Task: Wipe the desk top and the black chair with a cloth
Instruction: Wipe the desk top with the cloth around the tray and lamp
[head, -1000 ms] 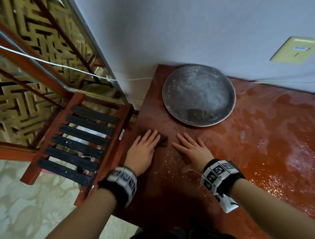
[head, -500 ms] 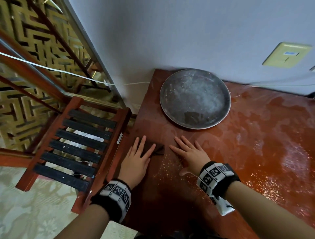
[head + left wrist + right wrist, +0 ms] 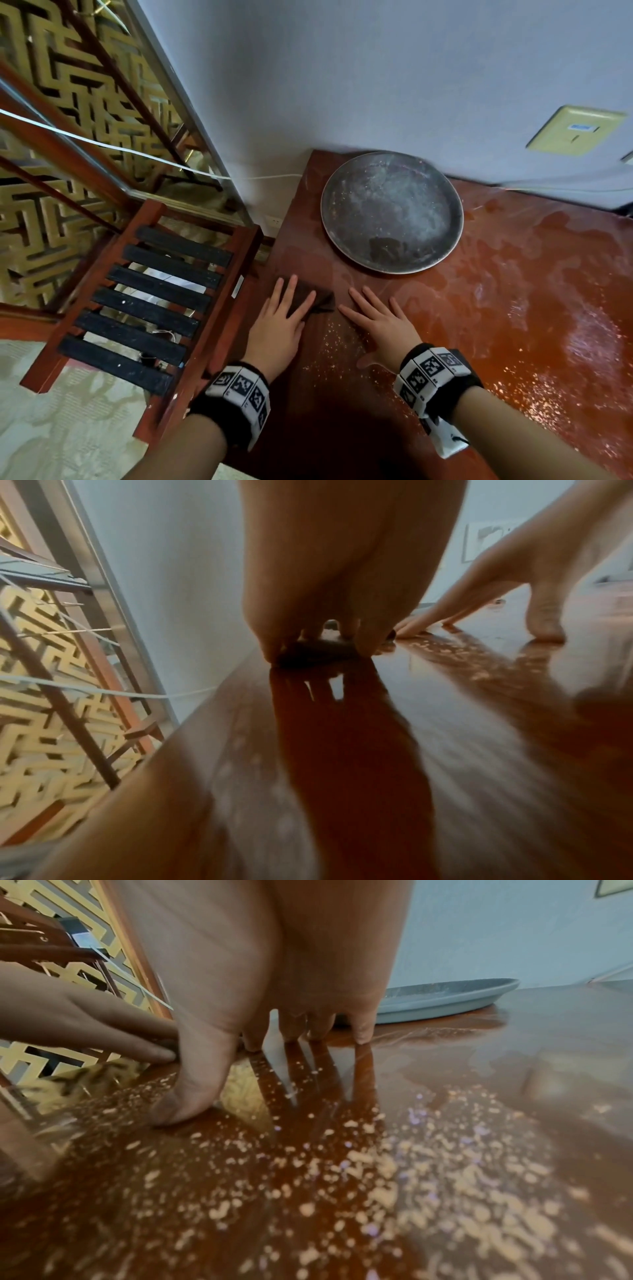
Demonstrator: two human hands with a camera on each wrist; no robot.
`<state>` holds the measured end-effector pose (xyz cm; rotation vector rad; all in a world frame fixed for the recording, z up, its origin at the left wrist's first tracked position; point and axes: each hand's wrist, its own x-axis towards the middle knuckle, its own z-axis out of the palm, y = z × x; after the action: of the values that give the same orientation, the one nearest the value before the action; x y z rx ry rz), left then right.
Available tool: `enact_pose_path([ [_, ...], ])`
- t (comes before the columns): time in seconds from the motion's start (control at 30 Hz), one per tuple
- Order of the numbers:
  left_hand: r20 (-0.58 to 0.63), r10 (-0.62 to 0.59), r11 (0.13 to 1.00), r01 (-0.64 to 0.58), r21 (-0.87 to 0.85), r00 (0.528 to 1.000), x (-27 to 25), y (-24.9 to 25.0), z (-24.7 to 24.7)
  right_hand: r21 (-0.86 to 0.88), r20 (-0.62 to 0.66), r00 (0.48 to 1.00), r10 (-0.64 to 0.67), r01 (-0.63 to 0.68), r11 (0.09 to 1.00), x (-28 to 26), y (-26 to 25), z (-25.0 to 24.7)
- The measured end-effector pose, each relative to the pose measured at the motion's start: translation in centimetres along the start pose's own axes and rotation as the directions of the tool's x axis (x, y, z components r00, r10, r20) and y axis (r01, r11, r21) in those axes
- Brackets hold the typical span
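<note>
Left hand lay flat, fingers straight and spread, pressing the dark cloth against the desk top near its left edge, nothing curled round it; cloth mostly under the fingers, one crumpled corner poking out toward the right hand; seen from the left wrist as a dark wad pinned beneath the fingertips. Right hand rested palm down just beside the cloth, fingers straight and apart, thumb out to the side, grasping nothing; fingertips and thumb touching the glossy wood, mirrored in it. Desk top reddish brown, shiny, streaked wet toward the right, scattered with pale crumbs around and behind the right hand; back edge set against a grey wall. Round grey metal tray stood farther back on the desk, apart from both hands, dusty, with a dark patch near its front rim. Black chair just left of the desk: red-brown wooden frame, black slats across the seat, untouched by either hand. Beyond the chair, a gold lattice screen with a white cable running across it to the wall. Yellowish wall plate up at the right. Banded wrist straps with black-and-white markers on both wrists.
</note>
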<state>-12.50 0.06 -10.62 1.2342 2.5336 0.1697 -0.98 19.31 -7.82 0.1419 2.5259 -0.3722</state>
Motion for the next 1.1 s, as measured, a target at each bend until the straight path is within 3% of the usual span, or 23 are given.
enact_pose_path([
  [0.07, -0.022, -0.003, 1.000, 0.003, -0.009, 1.000, 1.7, -0.4, -0.2, -0.002, 0.003, 1.000, -0.001, 0.001, 1.000, 0.0, 0.0, 0.0],
  [0.27, 0.052, -0.122, 0.978, 0.112, 0.175, 0.991, 8.4, -0.7, -3.2, -0.002, 0.000, 1.000, -0.004, 0.004, 1.000, 0.0, 0.0, -0.1],
  [0.43, -0.046, -0.067, 0.988, 0.073, 0.135, 0.997, 3.9, 0.8, -1.5, -0.002, 0.005, 1.000, -0.008, 0.008, 1.000, 0.0, 0.0, 0.0],
  [0.53, 0.016, -0.058, 0.997, 0.057, 0.045, 0.998, 1.2, 0.6, -0.7, -0.008, 0.008, 1.000, -0.011, 0.011, 1.000, 0.2, 0.0, -0.1],
  [0.6, -0.016, -0.064, 0.998, 0.064, 0.025, 0.998, 2.1, 0.6, -1.3, -0.011, 0.006, 1.000, -0.010, 0.010, 1.000, 0.4, 0.1, -0.4],
  [0.8, 0.083, -0.111, 0.993, 0.107, 0.049, 0.990, 7.5, 0.0, -3.5, 0.012, -0.060, 0.995, 0.073, -0.073, 0.997, 2.1, 0.8, -1.5],
  [0.87, 0.056, -0.091, 0.995, 0.089, 0.035, 0.994, 6.0, -0.1, -2.8, 0.014, -0.060, 0.995, 0.075, -0.074, 0.997, 2.2, 0.9, -1.4],
  [0.97, -0.087, -0.016, 0.998, 0.011, -0.059, 0.996, 1.7, -0.2, -0.4, 0.023, -0.074, 0.995, 0.072, -0.070, 0.997, 2.1, 1.0, -1.2],
  [1.1, -0.051, -0.040, 0.993, 0.034, -0.114, 0.998, -0.2, -0.5, 0.7, 0.037, -0.074, 0.995, 0.067, -0.064, 0.997, 2.1, 1.1, -1.1],
])
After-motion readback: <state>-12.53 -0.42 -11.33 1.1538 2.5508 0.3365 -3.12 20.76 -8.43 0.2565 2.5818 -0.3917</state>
